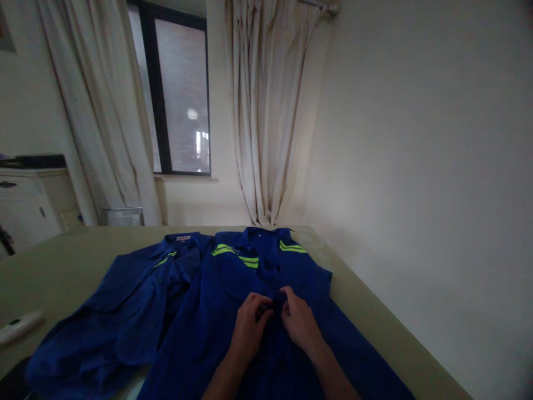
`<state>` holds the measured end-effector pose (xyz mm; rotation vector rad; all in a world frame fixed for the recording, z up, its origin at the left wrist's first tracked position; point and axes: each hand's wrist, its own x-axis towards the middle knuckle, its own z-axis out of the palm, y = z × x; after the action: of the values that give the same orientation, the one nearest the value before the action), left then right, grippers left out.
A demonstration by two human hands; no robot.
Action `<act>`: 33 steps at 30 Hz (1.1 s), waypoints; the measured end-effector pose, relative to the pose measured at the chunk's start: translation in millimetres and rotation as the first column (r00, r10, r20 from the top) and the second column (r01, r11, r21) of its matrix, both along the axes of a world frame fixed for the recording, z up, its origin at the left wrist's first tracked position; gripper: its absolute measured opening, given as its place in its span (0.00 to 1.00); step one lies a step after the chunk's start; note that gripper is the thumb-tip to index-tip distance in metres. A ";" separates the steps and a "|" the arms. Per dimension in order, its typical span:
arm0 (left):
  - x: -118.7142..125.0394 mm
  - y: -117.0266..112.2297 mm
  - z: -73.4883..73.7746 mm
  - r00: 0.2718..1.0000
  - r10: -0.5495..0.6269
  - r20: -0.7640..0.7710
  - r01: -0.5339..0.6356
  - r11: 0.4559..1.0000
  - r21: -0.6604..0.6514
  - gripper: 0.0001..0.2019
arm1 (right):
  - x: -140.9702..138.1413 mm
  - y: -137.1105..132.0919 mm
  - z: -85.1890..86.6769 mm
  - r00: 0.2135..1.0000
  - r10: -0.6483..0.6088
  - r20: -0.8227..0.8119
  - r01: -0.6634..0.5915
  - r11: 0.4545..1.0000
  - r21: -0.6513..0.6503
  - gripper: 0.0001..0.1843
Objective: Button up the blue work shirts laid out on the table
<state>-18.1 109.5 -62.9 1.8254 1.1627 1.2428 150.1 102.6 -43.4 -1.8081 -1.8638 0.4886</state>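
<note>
A dark blue work jacket (225, 328) with bright yellow-green stripes lies spread front up, its collar toward the far edge of the table. Both of my hands are at its front opening, around mid-chest. My left hand (250, 325) has curled fingers, thumb and forefinger pinching cloth at the front edge. Just across the opening, my right hand (300, 322) is bent inward, fingertips closed on the facing edge. The small details between the fingertips are too dark to make out. A second blue jacket (129, 300) lies open and rumpled to the left, partly against the first.
Both jackets rest on a greenish table (62, 255) beside a plain wall (425, 166). A white oblong object (20, 326) lies at left, near a dark item (14, 383) at the corner. Beyond are curtains (266, 111), a window (183, 94) and a white cabinet (29, 200).
</note>
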 end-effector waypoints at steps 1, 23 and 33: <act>2.4 0.6 -0.1 1.000 -0.020 -0.008 0.020 1.000 -0.007 0.10 | 4.1 2.3 -0.9 0.997 0.012 -0.077 -0.013 1.000 -0.012 0.26; 23.6 0.1 0.2 0.979 0.038 -0.198 -0.053 0.996 -0.070 0.05 | 19.3 4.0 20.2 0.606 -0.084 -0.791 -0.035 0.991 -0.132 0.29; 24.4 -8.9 10.1 0.982 0.043 -0.183 -0.051 0.998 -0.041 0.07 | 11.1 10.0 7.3 0.581 -0.032 -0.814 -0.042 0.997 -0.069 0.25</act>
<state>6.3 100.6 -52.8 1.9187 1.3293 1.0834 161.3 112.6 -36.1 -1.2423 -1.1789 1.1846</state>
